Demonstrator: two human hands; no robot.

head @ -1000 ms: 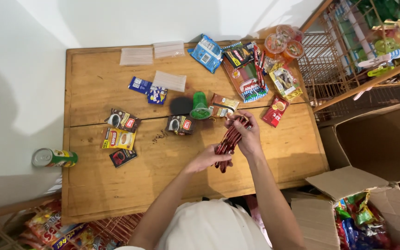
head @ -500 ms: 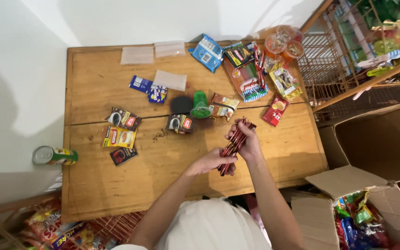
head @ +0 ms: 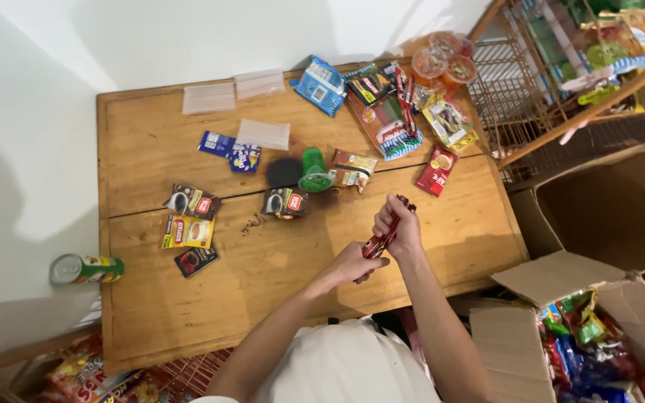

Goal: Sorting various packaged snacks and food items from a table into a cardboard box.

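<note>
A person at a worn wooden table (head: 188, 313) is gripping a bundle of long, slim dark-red sachet strips (head: 382, 235) in both hands, just above the tabletop's near-right part. The right hand (head: 401, 224) is closing its fingers round the upper end of the bundle; the left hand (head: 356, 263) is wrapping round the lower end, fingers curled tight, no gap showing. The bundle's long axis is running diagonally: far end pointing up-right toward the red flat packet (head: 437, 170), near end pointing down-left toward the person's body.

Risk, as a judgement: the strips are looking loosely stacked, so w/ uneven squeeze one could be slipping out the lower end & dropping onto the table or off its near edge into the open cardboard box (head: 599, 336). A swing to the right could also be knocking the red packet.

Lying well apart to the left: a green plastic cup (head: 313, 170) on its side, small dark coffee sachets (head: 285, 201), a yellow sachet (head: 187, 231), and a green drinks can (head: 83, 269) resting by the table's left edge
</note>
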